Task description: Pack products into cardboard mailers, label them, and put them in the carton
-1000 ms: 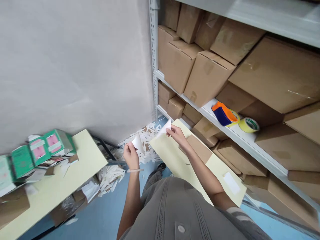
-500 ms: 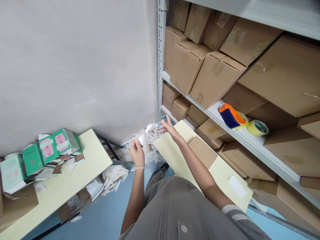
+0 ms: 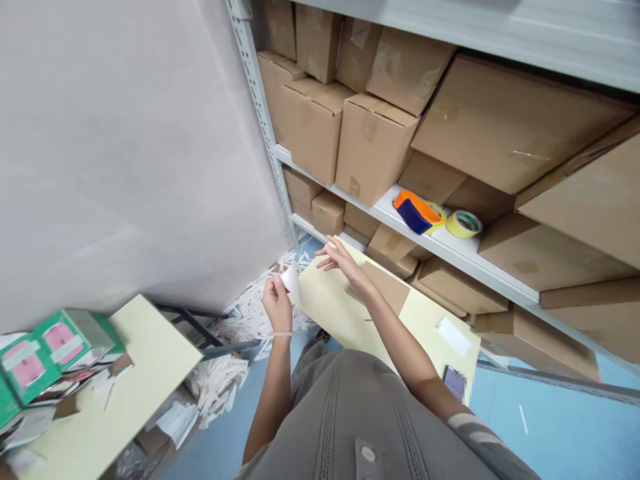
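Observation:
My left hand [image 3: 277, 301] pinches a small curled piece of white paper [image 3: 291, 280] and holds it up in front of my body. To its right, my right hand [image 3: 344, 262] is raised with its fingers apart and nothing visible in it. Below that hand, a flat brown cardboard piece [image 3: 387, 285] lies on the pale yellow table [image 3: 320, 293]. A white slip [image 3: 454, 335] lies farther along the same table, and a phone [image 3: 455, 383] sits near its end.
Metal shelving [image 3: 345, 195] full of cardboard boxes [image 3: 373, 143] borders the table; a tape dispenser [image 3: 417, 212] and a tape roll [image 3: 464, 224] rest on it. Green boxes [image 3: 75, 340] stand on another table [image 3: 145, 340] at left. Paper strips [image 3: 245, 327] litter the floor.
My view has turned to the right, so the shelving and both tables appear farther left and the phone shows. My left hand still holds the paper; my right hand now appears over the table.

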Demonstrator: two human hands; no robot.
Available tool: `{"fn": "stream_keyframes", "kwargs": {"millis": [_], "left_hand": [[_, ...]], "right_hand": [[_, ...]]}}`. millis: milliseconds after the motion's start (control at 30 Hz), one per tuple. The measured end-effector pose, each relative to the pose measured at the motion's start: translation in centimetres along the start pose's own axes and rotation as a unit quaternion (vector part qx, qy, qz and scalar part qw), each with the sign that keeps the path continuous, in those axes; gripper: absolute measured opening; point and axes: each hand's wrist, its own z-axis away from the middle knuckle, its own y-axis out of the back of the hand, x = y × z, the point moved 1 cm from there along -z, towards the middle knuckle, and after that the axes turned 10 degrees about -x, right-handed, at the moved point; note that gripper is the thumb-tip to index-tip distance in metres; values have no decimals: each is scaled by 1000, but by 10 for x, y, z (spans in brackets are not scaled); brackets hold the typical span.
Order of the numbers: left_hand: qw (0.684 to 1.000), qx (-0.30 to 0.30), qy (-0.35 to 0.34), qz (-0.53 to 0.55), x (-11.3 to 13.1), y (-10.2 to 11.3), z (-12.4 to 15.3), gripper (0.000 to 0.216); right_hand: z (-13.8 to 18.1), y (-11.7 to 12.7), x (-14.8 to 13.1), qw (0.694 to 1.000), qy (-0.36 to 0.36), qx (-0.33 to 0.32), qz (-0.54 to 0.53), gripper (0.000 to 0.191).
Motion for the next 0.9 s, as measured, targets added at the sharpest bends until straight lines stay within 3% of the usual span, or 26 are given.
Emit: {"fn": "stream_keyframes", "kwargs": {"millis": [233,433,667,900], "left_hand": [[997,-65,-29,9,6,-36,4,36],[983,-164,-84,-3,32,-87,13,33],[941,-281,-181,-47,58,-135,45,18],[852,-417,-278,-150,42,-163,84,8]], "right_hand": [[45,13,0,1000,14,-2,-26,55],[87,24,5,999,25,12,-42,49],[121,45,17,981,78,154,-89,45],[147,62,54,935,65,311,-157,41]]}}
